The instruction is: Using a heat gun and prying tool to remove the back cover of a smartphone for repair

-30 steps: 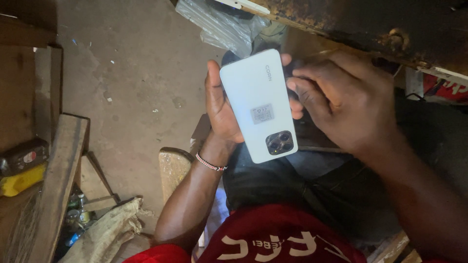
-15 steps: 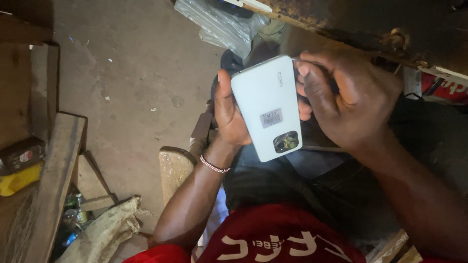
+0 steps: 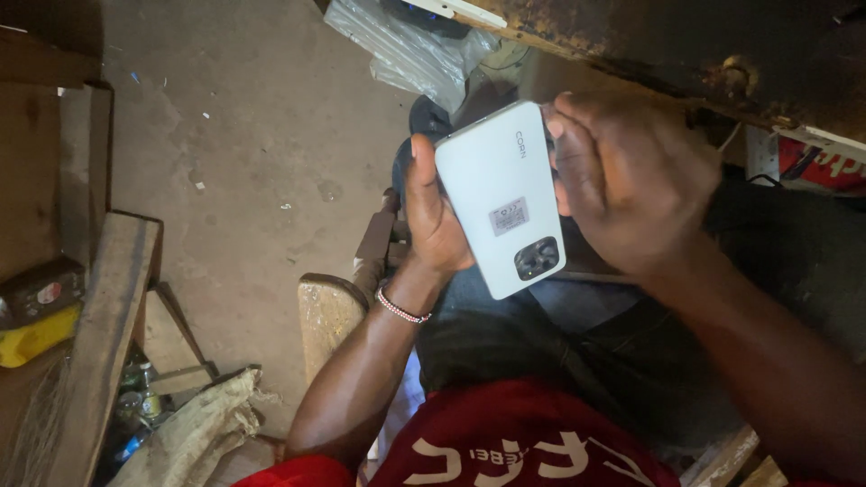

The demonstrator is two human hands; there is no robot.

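**White phone held between both hands above the lap**

Nearest to me I see the red shirt point(image 3: 523, 451) with white lettering at the bottom edge of the head view, and above it the dark trousers point(image 3: 577, 343) over the lap. My left forearm rises from the lower left, with a beaded bracelet point(image 3: 402, 308) round the wrist.

My left hand point(image 3: 433, 221) grips the white phone point(image 3: 501, 198) along its left edge: the thumb lies up that edge and the palm sits behind it, so I cannot see how the other fingers lie. The phone hangs over the lap with its back towards the camera, tilted a little, its dark camera block point(image 3: 537, 258) at the lower end and a small grey sticker point(image 3: 509, 216) just above that. My right hand point(image 3: 622, 185) comes in from the right and closes on the phone's right edge near the top; its fingers point(image 3: 564, 158) are curled together and pressed against that edge, and the back of the hand hides their tips.

Just left of my knee stands a worn wooden stool point(image 3: 327, 316). Further left are a wooden plank point(image 3: 113, 316) and a yellow object point(image 3: 36, 334), with a crumpled cloth sack point(image 3: 194, 428) low down. The bare concrete floor point(image 3: 244, 153) spreads beyond. Farthest off, clear plastic wrapping point(image 3: 406, 50) lies under the rusty edge of a dark tabletop point(image 3: 686, 45).
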